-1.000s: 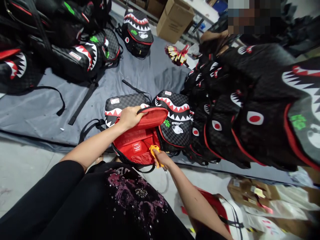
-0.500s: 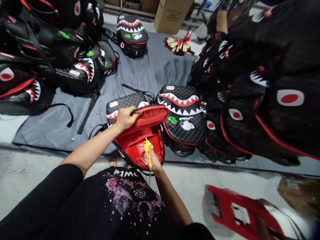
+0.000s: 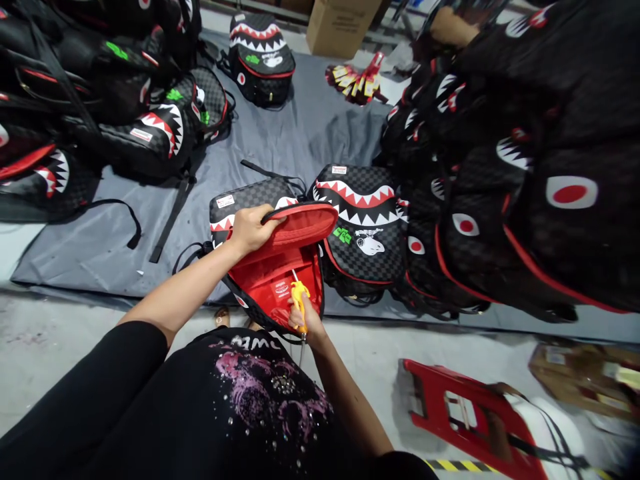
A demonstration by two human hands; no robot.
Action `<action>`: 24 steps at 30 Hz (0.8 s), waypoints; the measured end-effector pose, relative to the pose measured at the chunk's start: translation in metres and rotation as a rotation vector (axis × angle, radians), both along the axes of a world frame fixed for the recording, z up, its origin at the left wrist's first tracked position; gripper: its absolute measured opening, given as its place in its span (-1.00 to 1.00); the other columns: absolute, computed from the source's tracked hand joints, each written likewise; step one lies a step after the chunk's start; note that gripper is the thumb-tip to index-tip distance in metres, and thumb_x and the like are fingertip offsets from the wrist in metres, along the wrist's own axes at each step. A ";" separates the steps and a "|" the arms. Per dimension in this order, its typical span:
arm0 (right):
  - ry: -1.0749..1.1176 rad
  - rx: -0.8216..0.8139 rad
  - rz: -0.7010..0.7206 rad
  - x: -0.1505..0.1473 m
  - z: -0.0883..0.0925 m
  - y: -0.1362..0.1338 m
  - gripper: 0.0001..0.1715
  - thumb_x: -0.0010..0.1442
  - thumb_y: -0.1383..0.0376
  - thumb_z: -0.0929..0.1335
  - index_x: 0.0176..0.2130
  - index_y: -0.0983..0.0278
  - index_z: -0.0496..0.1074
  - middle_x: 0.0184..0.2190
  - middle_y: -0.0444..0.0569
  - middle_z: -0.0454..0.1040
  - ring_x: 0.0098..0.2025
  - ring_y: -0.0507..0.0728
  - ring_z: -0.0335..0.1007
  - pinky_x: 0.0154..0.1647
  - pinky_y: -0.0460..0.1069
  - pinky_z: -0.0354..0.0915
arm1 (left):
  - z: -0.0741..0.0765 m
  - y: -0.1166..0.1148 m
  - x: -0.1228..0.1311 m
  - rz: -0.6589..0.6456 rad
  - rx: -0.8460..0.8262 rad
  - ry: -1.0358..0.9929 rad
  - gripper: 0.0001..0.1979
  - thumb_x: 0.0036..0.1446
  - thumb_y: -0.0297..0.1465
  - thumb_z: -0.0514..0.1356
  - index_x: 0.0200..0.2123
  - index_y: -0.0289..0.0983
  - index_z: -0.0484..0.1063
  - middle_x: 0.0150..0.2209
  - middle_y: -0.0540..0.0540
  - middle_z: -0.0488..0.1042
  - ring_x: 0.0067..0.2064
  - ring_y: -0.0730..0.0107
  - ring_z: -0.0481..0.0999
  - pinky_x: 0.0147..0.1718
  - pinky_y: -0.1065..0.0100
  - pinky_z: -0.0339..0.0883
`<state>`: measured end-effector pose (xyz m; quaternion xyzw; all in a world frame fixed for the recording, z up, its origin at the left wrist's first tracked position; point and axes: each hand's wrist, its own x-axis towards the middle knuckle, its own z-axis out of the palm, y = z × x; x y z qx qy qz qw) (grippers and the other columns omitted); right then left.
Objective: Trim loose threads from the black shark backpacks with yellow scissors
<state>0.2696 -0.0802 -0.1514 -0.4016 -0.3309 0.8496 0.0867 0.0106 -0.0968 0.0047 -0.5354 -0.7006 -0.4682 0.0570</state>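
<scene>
My left hand (image 3: 251,229) grips the lifted flap (image 3: 305,225) of an open backpack (image 3: 273,283) with a red lining, holding it up. My right hand (image 3: 306,321) is closed round a small yellow tool (image 3: 299,297) with a thin metal tip that points into the red interior, near a small label. The backpack stands at the front edge of the grey sheet (image 3: 100,240), just ahead of my knees.
Checkered shark-mouth backpacks lie all round: one (image 3: 361,223) right beside the open bag, a tall heap (image 3: 510,167) on the right, more (image 3: 125,127) at the left. A cardboard box (image 3: 340,23) and red-yellow tags (image 3: 356,83) lie behind. A red stool (image 3: 465,417) lies at lower right.
My right hand moved the yellow tool from the bag's lower rim up into the red interior. The view shifted, bringing the red stool into sight. My left hand keeps hold of the flap.
</scene>
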 end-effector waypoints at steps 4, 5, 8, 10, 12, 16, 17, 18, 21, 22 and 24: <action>-0.194 0.130 0.386 0.015 0.021 0.010 -0.36 0.11 -0.26 0.30 -0.43 0.27 0.31 -0.83 -0.33 0.03 -0.80 -0.08 -0.15 -0.79 -0.13 -0.15 | 0.000 -0.001 0.002 -0.013 -0.010 0.012 -0.69 0.19 -0.19 0.15 -0.47 -0.28 0.46 -0.53 -0.04 0.47 -0.48 0.42 0.42 -0.44 0.40 0.10; -0.244 0.199 0.450 0.022 0.030 0.016 -0.37 0.09 -0.25 0.33 -0.44 0.26 0.29 -0.83 -0.31 0.07 -0.80 -0.07 -0.11 -0.79 -0.13 -0.13 | 0.000 -0.002 0.003 -0.018 -0.012 0.019 -0.70 0.18 -0.20 0.15 -0.47 -0.28 0.46 -0.53 -0.03 0.47 -0.48 0.41 0.42 -0.44 0.40 0.10; -0.357 0.373 0.554 0.044 0.061 0.042 -0.39 0.05 -0.23 0.36 -0.43 0.25 0.27 -0.81 -0.28 0.15 -0.80 -0.04 -0.01 -0.80 -0.12 -0.03 | 0.000 -0.004 0.004 -0.028 -0.019 0.032 -0.71 0.18 -0.22 0.16 -0.47 -0.28 0.46 -0.54 -0.03 0.47 -0.48 0.41 0.43 -0.45 0.39 0.09; -0.393 0.442 0.497 0.053 0.083 0.060 -0.39 0.06 -0.24 0.33 -0.38 0.25 0.28 -0.79 -0.30 0.14 -0.79 -0.05 -0.02 -0.78 -0.11 0.03 | 0.000 -0.005 0.006 -0.026 -0.024 0.035 -0.72 0.18 -0.23 0.16 -0.47 -0.28 0.47 -0.54 -0.03 0.47 -0.48 0.40 0.43 -0.46 0.39 0.08; -0.393 0.490 0.409 0.054 0.102 0.073 -0.36 0.08 -0.26 0.30 -0.34 0.25 0.27 -0.78 -0.33 0.09 -0.77 -0.06 -0.03 -0.76 -0.12 0.06 | 0.000 -0.007 0.007 -0.034 -0.034 0.043 -0.73 0.18 -0.23 0.15 -0.45 -0.28 0.48 -0.52 -0.03 0.48 -0.47 0.40 0.44 -0.46 0.39 0.08; -0.389 0.517 0.602 0.044 0.135 0.093 -0.40 0.13 -0.23 0.30 -0.31 0.25 0.24 -0.75 -0.33 0.09 -0.76 -0.06 -0.03 -0.75 -0.13 0.02 | 0.000 -0.010 0.009 -0.046 -0.063 0.062 -0.74 0.18 -0.24 0.15 -0.42 -0.27 0.50 -0.50 -0.04 0.50 -0.45 0.39 0.46 -0.45 0.39 0.09; -0.442 0.546 0.681 0.044 0.143 0.099 -0.43 0.15 -0.20 0.30 -0.31 0.24 0.23 -0.75 -0.31 0.12 -0.76 -0.05 -0.01 -0.76 -0.13 0.00 | 0.000 -0.011 0.010 -0.039 -0.066 0.063 -0.74 0.19 -0.24 0.15 -0.43 -0.27 0.50 -0.50 -0.04 0.50 -0.45 0.38 0.45 -0.46 0.38 0.08; -0.521 0.586 0.744 0.046 0.151 0.105 -0.47 0.18 -0.16 0.30 -0.31 0.25 0.23 -0.74 -0.29 0.15 -0.77 -0.05 0.01 -0.76 -0.13 -0.01 | 0.000 -0.011 0.010 -0.032 -0.065 0.064 -0.74 0.19 -0.24 0.15 -0.44 -0.27 0.50 -0.51 -0.04 0.50 -0.46 0.38 0.45 -0.46 0.38 0.08; -0.801 0.694 0.867 0.057 0.174 0.121 -0.58 0.25 -0.05 0.29 -0.31 0.26 0.25 -0.76 -0.26 0.16 -0.79 -0.02 0.04 -0.77 -0.11 -0.03 | 0.000 -0.011 0.011 -0.019 -0.059 0.075 -0.75 0.17 -0.26 0.16 -0.44 -0.27 0.50 -0.51 -0.04 0.50 -0.46 0.38 0.44 -0.46 0.37 0.07; -0.852 0.705 0.907 0.061 0.179 0.124 -0.60 0.26 -0.02 0.29 -0.31 0.27 0.26 -0.76 -0.26 0.16 -0.79 -0.02 0.04 -0.76 -0.11 -0.03 | 0.000 -0.011 0.012 -0.015 -0.061 0.078 -0.76 0.17 -0.26 0.17 -0.44 -0.27 0.50 -0.51 -0.04 0.50 -0.46 0.38 0.44 -0.46 0.37 0.07; -0.854 0.689 0.966 0.067 0.184 0.125 -0.63 0.27 0.01 0.28 -0.31 0.27 0.26 -0.75 -0.25 0.17 -0.79 -0.01 0.05 -0.74 -0.10 0.01 | 0.000 -0.011 0.013 -0.003 -0.070 0.075 -0.76 0.17 -0.25 0.17 -0.44 -0.26 0.51 -0.51 -0.03 0.50 -0.47 0.39 0.44 -0.46 0.38 0.06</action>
